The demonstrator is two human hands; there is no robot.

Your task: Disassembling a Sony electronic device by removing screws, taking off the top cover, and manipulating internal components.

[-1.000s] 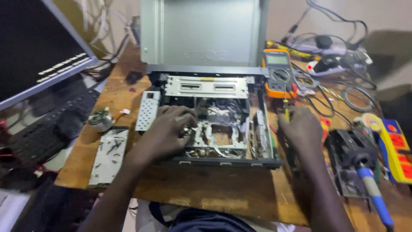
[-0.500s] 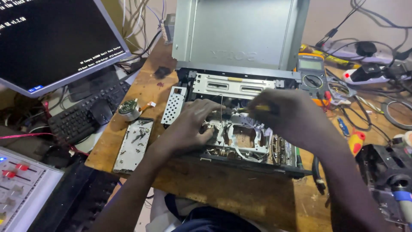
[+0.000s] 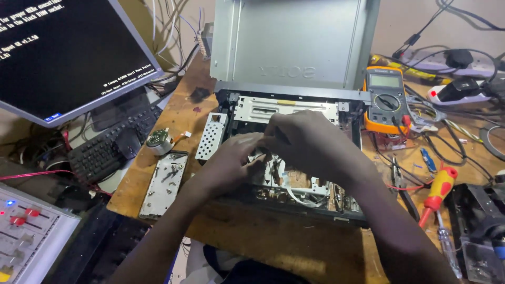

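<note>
Nearest the camera, the bare front edge of the wooden workbench (image 3: pixel 294 247) ran below both forearms. Just beyond it lay the opened player chassis (image 3: pixel 294 189), its metal mechanism and circuit board exposed, sitting in the middle of the bench.

The left hand (image 3: pixel 231 163) reached in from the lower left and rested over the left-centre of the mechanism, fingers curled together and tips pressed down into the works; what they pinched, if anything, could not be told. The right hand (image 3: pixel 315 147) came across from the right and lay over the middle of the mechanism, its fingers bent and bunched, meeting the left fingertips; its grip was hidden beneath the knuckles. The chassis thus lay directly under both hands.

Left of the chassis, a perforated metal bracket (image 3: pixel 211 135) lay just beside it, with a small tray of screws (image 3: pixel 164 184) nearer the bench edge and a small round motor (image 3: pixel 158 141) near that. To the right lay a red-and-yellow screwdriver (image 3: pixel 439 192).

Farther back stood an orange multimeter (image 3: pixel 385 99) and the raised grey lid (image 3: pixel 294 42). At far left were a black keyboard (image 3: pixel 113 144) and a dark monitor (image 3: pixel 63 52).
</note>
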